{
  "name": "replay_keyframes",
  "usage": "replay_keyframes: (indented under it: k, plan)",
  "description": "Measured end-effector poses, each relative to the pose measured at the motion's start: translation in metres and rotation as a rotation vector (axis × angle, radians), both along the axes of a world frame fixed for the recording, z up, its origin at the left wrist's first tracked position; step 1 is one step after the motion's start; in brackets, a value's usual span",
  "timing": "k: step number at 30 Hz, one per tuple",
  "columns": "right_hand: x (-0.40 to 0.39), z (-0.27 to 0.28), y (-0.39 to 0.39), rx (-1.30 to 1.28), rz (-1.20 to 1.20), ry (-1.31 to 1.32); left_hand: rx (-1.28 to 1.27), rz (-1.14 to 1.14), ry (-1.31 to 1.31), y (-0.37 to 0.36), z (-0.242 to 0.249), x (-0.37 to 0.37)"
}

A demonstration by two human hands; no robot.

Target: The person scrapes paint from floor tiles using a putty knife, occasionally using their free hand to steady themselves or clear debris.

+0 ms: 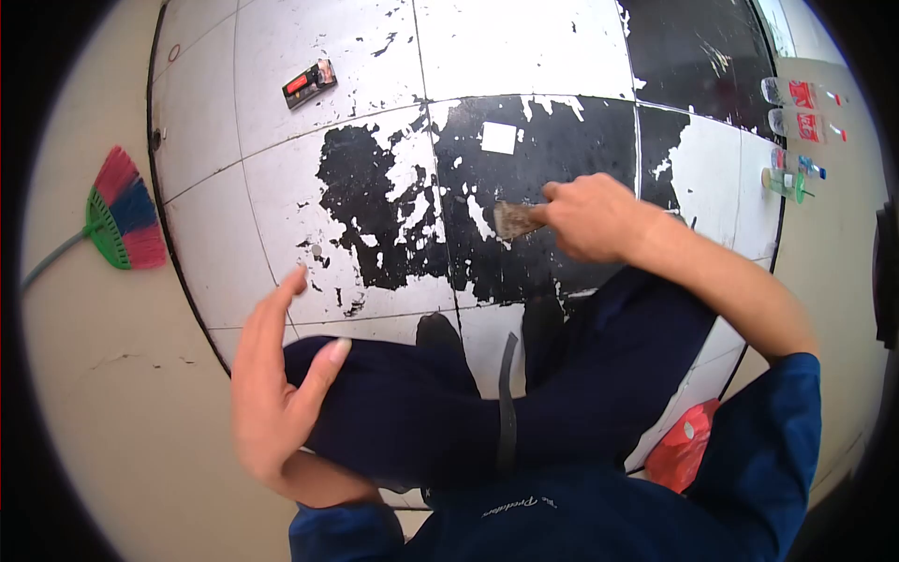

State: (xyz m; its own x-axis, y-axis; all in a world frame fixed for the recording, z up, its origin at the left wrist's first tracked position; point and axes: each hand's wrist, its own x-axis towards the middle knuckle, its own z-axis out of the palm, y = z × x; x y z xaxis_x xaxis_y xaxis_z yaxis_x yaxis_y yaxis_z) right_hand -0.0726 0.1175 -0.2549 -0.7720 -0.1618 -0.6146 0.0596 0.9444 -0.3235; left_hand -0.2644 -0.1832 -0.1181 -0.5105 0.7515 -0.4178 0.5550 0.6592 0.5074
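Observation:
My right hand point(599, 217) is closed around the handle of a scraper point(514, 220). Its wide, mottled brown-grey blade is down on the black patch of floor point(562, 150), beside a strip of peeling white coating point(480, 217). Held off to the left near my knee, my left hand point(276, 375) has its fingers and thumb apart and nothing in it. Ragged white flakes and torn edges surround the black area. A small white square point(498, 138) lies on the black, a little beyond the scraper.
A dark box with a red label point(309, 83) lies on the white tiles. Plastic bottles point(803, 125) and a green-banded cup point(787, 184) lie along the right edge. At far left is a broom point(125, 217). A red plastic bag point(682, 448) sits by my right side.

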Motion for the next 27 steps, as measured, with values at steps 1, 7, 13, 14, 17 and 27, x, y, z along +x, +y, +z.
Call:
replay_keyframes:
  k: [1, 7, 13, 14, 17, 27]
  plan:
    - [-0.003, -0.007, 0.012, -0.003, 0.025, -0.027, -0.05, 0.069, -0.104, -0.005, -0.01, -0.009]
    - [0.021, -0.072, -0.006, -0.019, -0.13, 0.18, -0.303, 0.383, -0.262, -0.042, -0.149, -0.027]
    - [0.036, -0.081, -0.044, -0.001, -0.201, 0.287, -0.669, 0.086, -1.19, -0.089, -0.275, 0.083]
    - [0.034, -0.082, -0.044, 0.007, -0.194, 0.291, -0.632, 0.075, -1.195, -0.101, -0.3, 0.115]
    - [0.031, -0.087, -0.047, 0.037, -0.163, 0.329, -0.594, 0.203, -1.155, -0.109, -0.31, 0.15]
    - [0.013, -0.09, -0.041, 0.062, -0.093, 0.342, -0.589, 0.189, -1.167, -0.104, -0.314, 0.146]
